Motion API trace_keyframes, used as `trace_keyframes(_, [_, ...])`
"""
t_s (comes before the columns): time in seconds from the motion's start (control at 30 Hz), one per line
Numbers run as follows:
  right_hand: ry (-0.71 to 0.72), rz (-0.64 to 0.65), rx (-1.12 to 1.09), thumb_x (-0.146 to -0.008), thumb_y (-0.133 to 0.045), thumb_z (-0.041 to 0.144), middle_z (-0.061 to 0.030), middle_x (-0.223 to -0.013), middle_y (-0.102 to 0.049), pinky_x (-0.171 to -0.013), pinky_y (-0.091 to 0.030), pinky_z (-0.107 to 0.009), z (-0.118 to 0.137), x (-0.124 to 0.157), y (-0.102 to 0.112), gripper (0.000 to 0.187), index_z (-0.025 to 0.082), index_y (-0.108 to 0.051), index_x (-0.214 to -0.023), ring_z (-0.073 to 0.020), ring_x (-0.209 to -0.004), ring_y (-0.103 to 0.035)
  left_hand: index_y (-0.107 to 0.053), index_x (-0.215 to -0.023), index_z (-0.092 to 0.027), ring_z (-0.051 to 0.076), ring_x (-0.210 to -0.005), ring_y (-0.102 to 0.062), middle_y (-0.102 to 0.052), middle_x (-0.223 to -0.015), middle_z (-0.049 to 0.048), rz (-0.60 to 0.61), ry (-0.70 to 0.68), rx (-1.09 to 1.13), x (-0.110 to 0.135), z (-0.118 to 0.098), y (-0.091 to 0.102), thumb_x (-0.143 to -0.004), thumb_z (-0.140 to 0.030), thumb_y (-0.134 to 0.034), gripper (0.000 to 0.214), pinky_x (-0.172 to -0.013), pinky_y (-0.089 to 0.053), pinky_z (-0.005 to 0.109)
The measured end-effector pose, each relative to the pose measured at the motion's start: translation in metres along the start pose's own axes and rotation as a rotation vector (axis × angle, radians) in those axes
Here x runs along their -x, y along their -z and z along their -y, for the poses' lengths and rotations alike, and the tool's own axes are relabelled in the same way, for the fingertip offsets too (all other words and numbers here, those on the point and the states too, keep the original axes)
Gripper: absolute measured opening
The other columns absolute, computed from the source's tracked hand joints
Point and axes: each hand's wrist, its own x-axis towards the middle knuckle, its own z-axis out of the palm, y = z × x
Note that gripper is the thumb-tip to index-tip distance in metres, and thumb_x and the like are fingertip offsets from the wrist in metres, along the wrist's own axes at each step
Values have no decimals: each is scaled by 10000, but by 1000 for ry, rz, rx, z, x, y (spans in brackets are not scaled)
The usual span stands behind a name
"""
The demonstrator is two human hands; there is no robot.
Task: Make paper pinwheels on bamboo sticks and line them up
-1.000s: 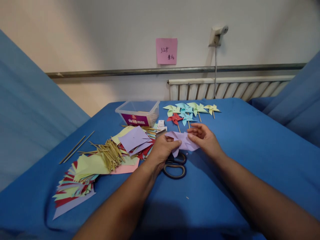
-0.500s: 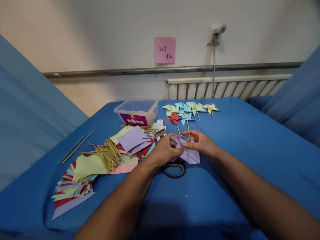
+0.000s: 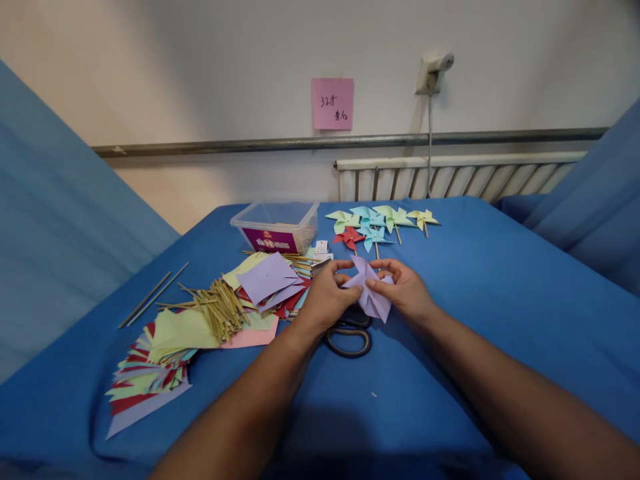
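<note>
A purple paper pinwheel [image 3: 374,303] is held up between my two hands above the blue-covered table. My left hand [image 3: 330,290] pinches its left side near the middle, thumb in front. On the other side my right hand [image 3: 404,288] grips it with the thumb near the centre and fingers behind. Below the paper lies a pair of scissors [image 3: 349,353], its blades hidden and one dark handle loop in plain sight. Finished pinwheels on sticks, among them a red pinwheel [image 3: 349,238] and a yellow pinwheel [image 3: 424,218], lie beyond my hands.
To the left are a pile of short sticks [image 3: 220,313], fanned coloured paper sheets [image 3: 145,380] and purple squares [image 3: 267,277]. A clear plastic box [image 3: 273,217] stands at the back, beside small boxes [image 3: 323,250]. Two long thin rods [image 3: 153,293] lie far left.
The purple paper has turned and now shows its folded blades facing me. Both hands have shifted their grip around it, the right hand's fingers now behind the paper.
</note>
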Motion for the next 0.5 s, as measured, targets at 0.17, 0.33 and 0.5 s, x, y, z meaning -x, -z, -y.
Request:
trace_keyframes(0.17, [33,-175,-218,-569,-871,384,39,-702,-669,-574,-520,-285,-6,5,-18,522,190,-594,-968,-141,-559,-629,-645,-1030,-136,143,-636,-632,-688,-776,36,-45,175,375,-1,11,-9,-624,-212,-802,443,-614,-494,258])
trace_keyframes(0.33, [93,-298,-252,-583,-867,352,48,-718,-664,-551,-512,-258,-5,6,-22,493,192,-599,-964,-123,-567,-620,-697,-861,-137,134,-661,-623,-675,-760,33,30,307,583,5,11,-13,-609,-244,-837,307,-616,-491,248])
trace_keyframes(0.5, [128,-302,-234,-607,-854,336,62,-717,-647,-533,-497,-249,-9,7,-23,469,198,-597,-974,-106,-546,-589,-735,-891,-135,130,-661,-623,-703,-770,47,44,238,546,7,10,-17,-616,-267,-846,324,-628,-484,237])
